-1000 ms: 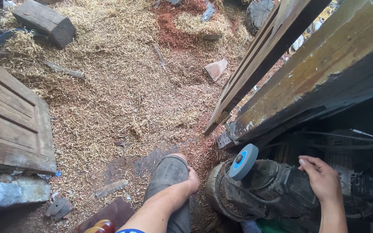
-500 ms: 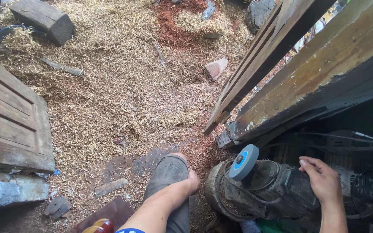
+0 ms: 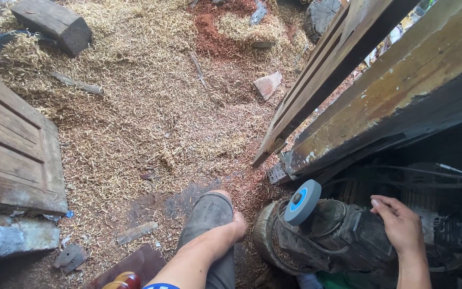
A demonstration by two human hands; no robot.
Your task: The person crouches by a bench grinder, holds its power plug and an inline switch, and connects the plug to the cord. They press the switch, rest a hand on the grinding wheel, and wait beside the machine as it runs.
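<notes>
The right hand [image 3: 399,227] lies spread on the heavy, rigid motor [image 3: 343,241]; the left hand [image 3: 237,225] rests curled on the knee [image 3: 209,214].

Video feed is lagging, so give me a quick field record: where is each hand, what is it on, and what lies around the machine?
Left hand: resting on the bent knee, holding nothing
Right hand: laid on the dark motor housing
Grinding wheel: grey disc with blue centre, at the motor's left end, apart from both hands
Ground: covered in wood shavings
Overhead: worn wooden beam slanting above the motor
Far left: wooden panel
</notes>
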